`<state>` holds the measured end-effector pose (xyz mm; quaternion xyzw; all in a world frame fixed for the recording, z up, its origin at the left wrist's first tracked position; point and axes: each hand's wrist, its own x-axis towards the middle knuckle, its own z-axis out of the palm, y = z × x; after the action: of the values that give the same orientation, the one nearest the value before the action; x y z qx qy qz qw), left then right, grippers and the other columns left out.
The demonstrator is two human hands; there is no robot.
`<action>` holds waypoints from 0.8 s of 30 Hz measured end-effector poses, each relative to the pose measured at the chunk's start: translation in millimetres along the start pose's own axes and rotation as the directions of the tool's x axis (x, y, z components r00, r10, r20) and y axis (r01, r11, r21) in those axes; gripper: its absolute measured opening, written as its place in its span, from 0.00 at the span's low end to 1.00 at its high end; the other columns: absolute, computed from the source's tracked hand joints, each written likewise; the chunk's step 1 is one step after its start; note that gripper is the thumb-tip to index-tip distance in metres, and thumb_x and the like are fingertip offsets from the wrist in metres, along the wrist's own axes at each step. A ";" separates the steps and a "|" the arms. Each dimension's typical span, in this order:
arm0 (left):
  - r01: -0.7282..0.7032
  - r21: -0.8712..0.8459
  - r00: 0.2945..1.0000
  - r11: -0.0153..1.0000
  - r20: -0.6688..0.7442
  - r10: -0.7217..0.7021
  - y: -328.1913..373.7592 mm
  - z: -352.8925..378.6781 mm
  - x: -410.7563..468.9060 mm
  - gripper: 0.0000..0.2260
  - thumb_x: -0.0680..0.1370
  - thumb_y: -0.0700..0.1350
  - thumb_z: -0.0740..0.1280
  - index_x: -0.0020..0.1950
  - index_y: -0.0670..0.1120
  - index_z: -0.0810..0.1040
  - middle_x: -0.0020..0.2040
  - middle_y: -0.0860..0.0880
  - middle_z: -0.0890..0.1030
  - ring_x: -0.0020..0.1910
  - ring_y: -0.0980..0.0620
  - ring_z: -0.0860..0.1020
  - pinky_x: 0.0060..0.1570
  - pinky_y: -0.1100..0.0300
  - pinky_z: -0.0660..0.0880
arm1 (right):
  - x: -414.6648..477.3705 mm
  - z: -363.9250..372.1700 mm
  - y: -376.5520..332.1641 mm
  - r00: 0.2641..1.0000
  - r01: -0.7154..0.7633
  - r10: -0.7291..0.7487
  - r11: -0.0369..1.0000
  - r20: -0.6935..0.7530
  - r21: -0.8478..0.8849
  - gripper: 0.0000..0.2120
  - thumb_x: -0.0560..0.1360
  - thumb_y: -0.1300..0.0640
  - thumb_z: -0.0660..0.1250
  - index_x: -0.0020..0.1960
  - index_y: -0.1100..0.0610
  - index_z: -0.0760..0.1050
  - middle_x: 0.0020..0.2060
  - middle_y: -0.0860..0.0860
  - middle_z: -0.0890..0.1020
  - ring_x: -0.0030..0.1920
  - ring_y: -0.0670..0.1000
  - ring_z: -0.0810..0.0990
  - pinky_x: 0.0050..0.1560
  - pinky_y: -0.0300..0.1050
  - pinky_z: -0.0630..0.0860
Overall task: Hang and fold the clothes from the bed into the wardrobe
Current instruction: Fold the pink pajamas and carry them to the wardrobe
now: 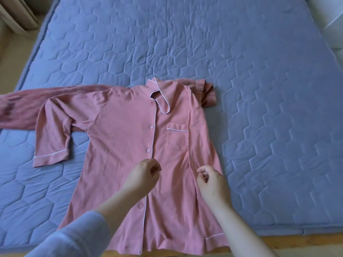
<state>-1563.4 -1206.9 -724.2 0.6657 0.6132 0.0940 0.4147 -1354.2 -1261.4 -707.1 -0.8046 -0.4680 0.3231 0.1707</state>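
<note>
Pink shirt (120, 145) spread flat, buttoned, at the bed's (259, 89) near edge, atop another pink garment (16, 108); left hand (144, 175) and right hand (209, 179) over its lower front, fingers curled; grip on cloth impossible to tell.

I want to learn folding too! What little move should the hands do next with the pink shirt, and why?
Probably fold the spread-out sleeve on the left in over the pink shirt. The shirt's right side looks already folded inward, but this sleeve lies out flat on the bed. The left hand is nearest to reach it.
</note>
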 end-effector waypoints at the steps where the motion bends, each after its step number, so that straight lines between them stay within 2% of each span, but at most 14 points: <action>1: 0.017 -0.005 1.000 1.000 -0.019 -0.017 -6.4 -9.4 4.6 0.09 0.72 0.35 0.63 0.45 0.48 0.79 0.43 0.49 0.79 0.41 0.50 0.77 0.43 0.58 0.73 | 6.9 6.0 -12.4 1.000 0.013 -0.013 1.000 0.013 -0.005 0.07 0.74 0.62 0.65 0.48 0.54 0.80 0.41 0.47 0.82 0.45 0.51 0.80 0.45 0.42 0.73; 7: 0.111 -0.005 0.986 0.994 -0.128 -0.111 -74.2 -77.1 24.3 0.08 0.73 0.36 0.65 0.44 0.48 0.79 0.41 0.52 0.79 0.39 0.52 0.75 0.39 0.62 0.68 | 39.2 64.6 -99.5 0.993 0.084 -0.081 0.996 0.088 -0.028 0.08 0.74 0.62 0.64 0.49 0.55 0.79 0.43 0.50 0.82 0.46 0.54 0.80 0.48 0.48 0.76; 11: 0.172 -0.008 0.960 0.985 -0.223 -0.170 -133.3 -135.4 41.4 0.05 0.73 0.38 0.66 0.45 0.46 0.79 0.42 0.51 0.79 0.41 0.48 0.77 0.42 0.57 0.72 | 56.1 122.4 -166.0 0.985 0.128 -0.125 0.992 0.117 -0.018 0.07 0.74 0.61 0.64 0.49 0.54 0.79 0.42 0.48 0.81 0.45 0.52 0.79 0.46 0.45 0.75; 14: 0.225 -0.037 0.916 0.974 -0.331 -0.224 -185.1 -181.0 52.9 0.04 0.74 0.39 0.68 0.48 0.44 0.77 0.43 0.49 0.78 0.42 0.46 0.77 0.40 0.56 0.70 | 68.9 168.4 -219.1 0.973 0.176 -0.169 0.984 0.156 -0.029 0.08 0.75 0.61 0.63 0.49 0.55 0.79 0.42 0.50 0.82 0.45 0.53 0.79 0.46 0.46 0.75; 18: 0.365 -0.052 0.839 0.929 -0.415 -0.353 -260.1 -230.0 62.8 0.13 0.73 0.40 0.72 0.55 0.38 0.75 0.49 0.41 0.78 0.49 0.39 0.77 0.49 0.48 0.74 | 88.9 223.3 -286.3 0.950 0.269 -0.258 0.962 0.177 -0.039 0.07 0.74 0.62 0.63 0.48 0.58 0.79 0.43 0.54 0.83 0.45 0.56 0.80 0.47 0.49 0.75; 20: 0.440 -0.133 0.797 0.888 -0.399 -0.454 -288.7 -245.1 65.9 0.15 0.74 0.40 0.71 0.58 0.38 0.73 0.54 0.39 0.76 0.53 0.39 0.76 0.53 0.46 0.73 | 97.8 246.2 -313.2 0.936 0.302 -0.289 0.952 0.200 -0.042 0.07 0.74 0.63 0.63 0.48 0.59 0.79 0.44 0.54 0.83 0.46 0.56 0.80 0.47 0.48 0.75; 24: 0.477 -0.221 0.786 0.851 -0.325 -0.525 -325.3 -253.2 70.8 0.22 0.76 0.42 0.69 0.67 0.37 0.68 0.60 0.38 0.73 0.58 0.39 0.74 0.59 0.45 0.71 | 111.5 284.4 -350.0 0.924 0.315 -0.289 0.946 0.250 -0.073 0.08 0.74 0.63 0.63 0.50 0.57 0.79 0.45 0.52 0.83 0.47 0.54 0.80 0.48 0.44 0.74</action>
<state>-1947.7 -1064.2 -806.8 0.4205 0.8281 0.1442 0.3415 -1733.1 -996.8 -753.7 -0.6869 -0.6208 0.3595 0.1165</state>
